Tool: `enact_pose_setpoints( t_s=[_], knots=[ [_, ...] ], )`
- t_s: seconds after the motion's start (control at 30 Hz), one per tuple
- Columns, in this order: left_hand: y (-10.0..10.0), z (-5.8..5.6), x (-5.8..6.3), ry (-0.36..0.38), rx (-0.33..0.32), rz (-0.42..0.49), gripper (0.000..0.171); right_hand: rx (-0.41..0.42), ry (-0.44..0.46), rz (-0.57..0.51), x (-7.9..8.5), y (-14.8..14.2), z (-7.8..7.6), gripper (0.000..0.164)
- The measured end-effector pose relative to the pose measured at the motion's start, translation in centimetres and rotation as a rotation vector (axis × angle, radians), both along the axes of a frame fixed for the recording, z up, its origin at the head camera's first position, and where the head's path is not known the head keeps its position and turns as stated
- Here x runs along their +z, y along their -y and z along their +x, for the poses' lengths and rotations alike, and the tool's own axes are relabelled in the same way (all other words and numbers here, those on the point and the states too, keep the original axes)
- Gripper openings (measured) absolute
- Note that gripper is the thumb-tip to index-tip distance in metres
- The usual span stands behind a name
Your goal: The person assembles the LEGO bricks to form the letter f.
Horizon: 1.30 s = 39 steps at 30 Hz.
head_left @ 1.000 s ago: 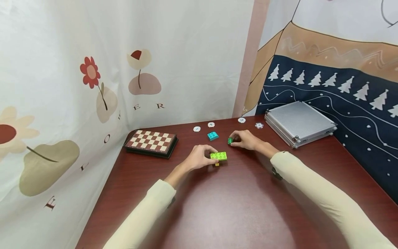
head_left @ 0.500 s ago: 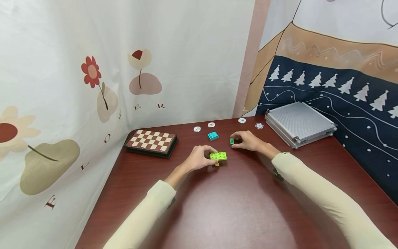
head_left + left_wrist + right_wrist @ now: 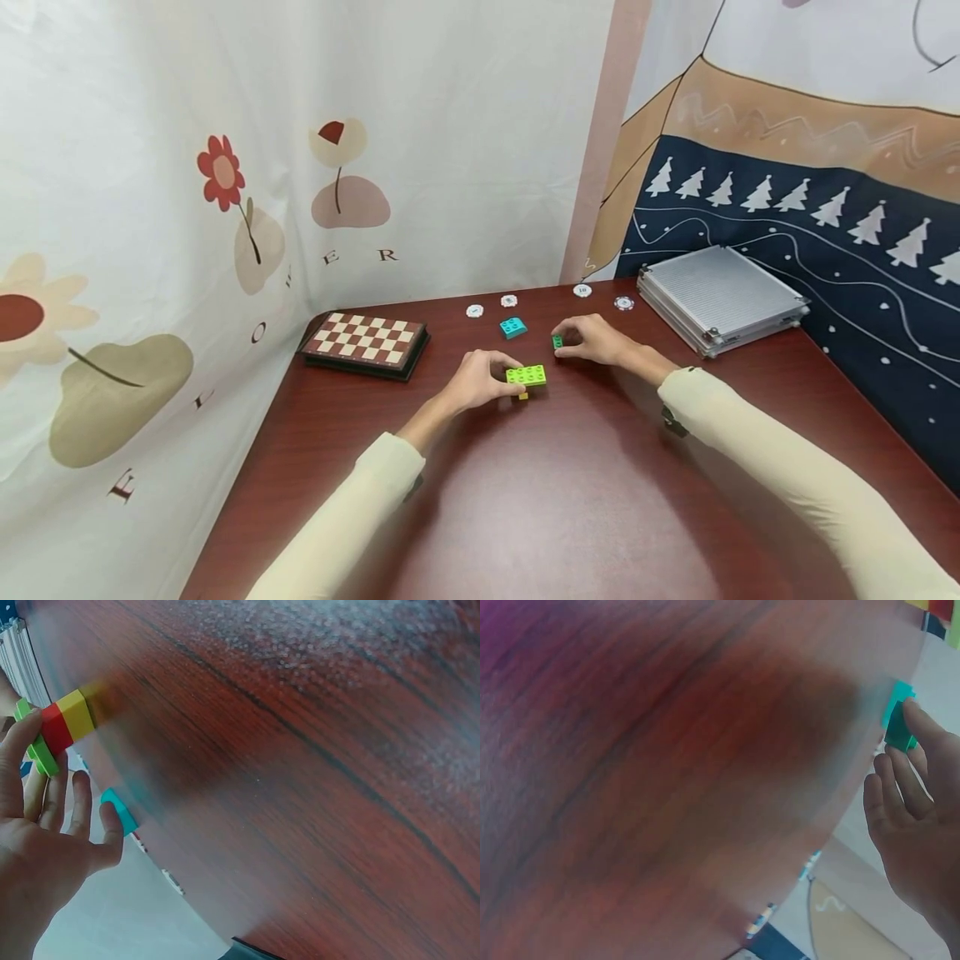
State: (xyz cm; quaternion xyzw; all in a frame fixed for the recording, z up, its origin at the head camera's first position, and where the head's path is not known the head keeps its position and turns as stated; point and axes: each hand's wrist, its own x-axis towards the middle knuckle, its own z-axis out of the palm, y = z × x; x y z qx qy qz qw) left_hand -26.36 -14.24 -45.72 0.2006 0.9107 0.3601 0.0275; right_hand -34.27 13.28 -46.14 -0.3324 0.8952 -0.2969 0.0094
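My left hand pinches a lime-green building brick between thumb and fingers. In the left wrist view a red brick and a yellow brick are stacked beneath it, the yellow one lowest, at the tabletop. My right hand, to the right and slightly farther back, pinches a small dark green brick by its sides. In the right wrist view this green brick overlaps a turquoise brick behind it. The turquoise brick lies on the table between and beyond both hands.
A folding chessboard lies at the back left of the wooden table. Several poker chips, including one white chip, lie along the back edge. A stack of silvery ridged panels stands back right. Printed curtains border the table.
The dark green brick has turned slightly in my right fingers, its studs now more visible, with a small shift of that hand. My left hand and its stack stay almost still.
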Motion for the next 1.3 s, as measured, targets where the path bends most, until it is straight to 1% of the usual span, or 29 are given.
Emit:
enact_pose_setpoints(
  t_s=[0.27,0.4,0.53,0.7,0.93,1.17,1.3],
  knots=[
    [0.1,-0.1,-0.1,0.013,0.0,0.012,0.033,0.064,-0.054,-0.034,1.5,0.4,1.2,0.036],
    [0.2,-0.1,-0.2,0.016,0.009,0.024,0.033,0.082,-0.069,-0.044,2.2,0.7,1.8,0.035],
    [0.3,-0.1,-0.3,0.021,0.01,0.039,0.033,0.092,-0.053,-0.068,3.0,1.0,2.5,0.035],
    [0.4,-0.1,-0.3,0.037,0.011,0.054,0.033,0.131,-0.02,-0.093,3.7,1.6,3.5,0.035],
    [0.3,-0.1,-0.3,0.039,0.007,0.052,0.034,0.198,-0.029,-0.103,3.5,2.5,4.4,0.034],
    [0.2,-0.3,-0.3,0.024,0.011,0.028,0.036,0.204,-0.038,-0.089,3.1,3.4,4.9,0.035],
    [0.1,-0.3,-0.4,0.02,0.015,0.009,0.039,0.215,-0.016,-0.087,2.8,3.8,5.1,0.038]
  ],
)
